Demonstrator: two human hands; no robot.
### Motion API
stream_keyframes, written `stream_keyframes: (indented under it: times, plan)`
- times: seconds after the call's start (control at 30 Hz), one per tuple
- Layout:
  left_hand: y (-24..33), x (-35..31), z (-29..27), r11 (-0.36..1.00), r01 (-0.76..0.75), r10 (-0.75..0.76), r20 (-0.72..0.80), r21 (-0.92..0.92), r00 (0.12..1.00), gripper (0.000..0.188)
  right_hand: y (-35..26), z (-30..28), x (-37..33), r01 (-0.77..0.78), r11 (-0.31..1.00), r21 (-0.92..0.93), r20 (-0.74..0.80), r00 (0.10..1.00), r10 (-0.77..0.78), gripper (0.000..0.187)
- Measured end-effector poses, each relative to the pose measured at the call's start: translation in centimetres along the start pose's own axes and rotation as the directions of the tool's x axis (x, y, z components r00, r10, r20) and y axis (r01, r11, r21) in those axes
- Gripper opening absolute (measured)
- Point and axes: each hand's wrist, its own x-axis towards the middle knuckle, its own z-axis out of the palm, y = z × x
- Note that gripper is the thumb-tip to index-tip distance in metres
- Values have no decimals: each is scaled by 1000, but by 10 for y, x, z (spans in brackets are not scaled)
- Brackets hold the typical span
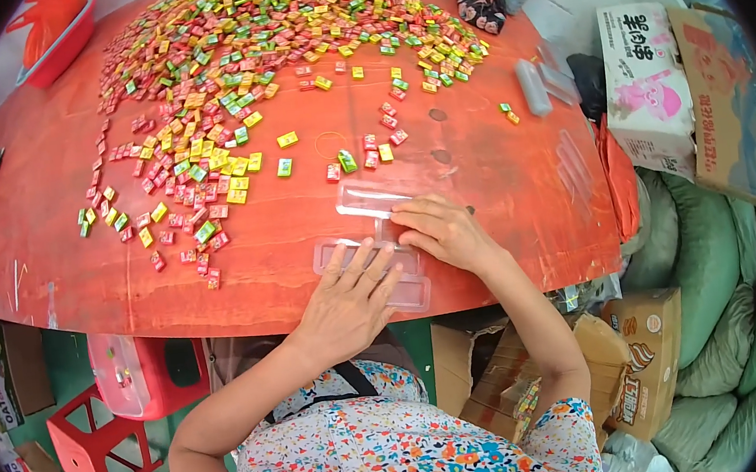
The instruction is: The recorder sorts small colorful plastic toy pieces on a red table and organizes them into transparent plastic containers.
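Note:
Several clear plastic trays lie close together near the table's front edge. My left hand (345, 301) rests flat over the near clear plastic tray (413, 293), its fingers spread and stretched forward. Beside it, my right hand (445, 232) reaches in with bent fingers, touching the right end of the far clear plastic tray (363, 198). Part of the trays is hidden beneath both hands. Just beyond them are a small green packet (347, 161), a small red packet (334, 173) and a thin yellow rubber band (328, 138).
A large heap of small colourful packets (264, 27) covers the table's far side, with more scattered leftward. Other clear plastic trays (532, 88) lie at the right. Cardboard boxes (644, 88) stand beyond the right edge. A red plastic stool (96, 445) is below left.

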Motion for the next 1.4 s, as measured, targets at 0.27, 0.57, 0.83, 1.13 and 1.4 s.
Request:
stream_keyframes:
  times: [0.27, 0.57, 0.83, 1.13, 1.4]
  plan:
    - [12, 1, 11, 999, 36, -36, -109, 2, 993, 50, -2, 25, 33, 32, 999, 17, -73, 997, -31, 25]
    - [9, -3, 17, 998, 53, -55, -97, -28, 994, 56, 9, -31, -13, -236, 971, -47, -124, 966, 229, 23]
    - [12, 4, 17, 997, 58, -61, -68, -42, 996, 54, 16, -11, 4, -126, 992, -8, -94, 988, 125, 22]
    - [9, -10, 12, 998, 52, -55, -61, -47, 997, 53, 4, -77, -77, -171, 953, -250, 121, 971, 206, 26]
    - [15, -20, 10, 999, 36, -37, -42, -31, 998, 52, -13, -15, -31, -194, 979, -62, 10, 981, 195, 28]
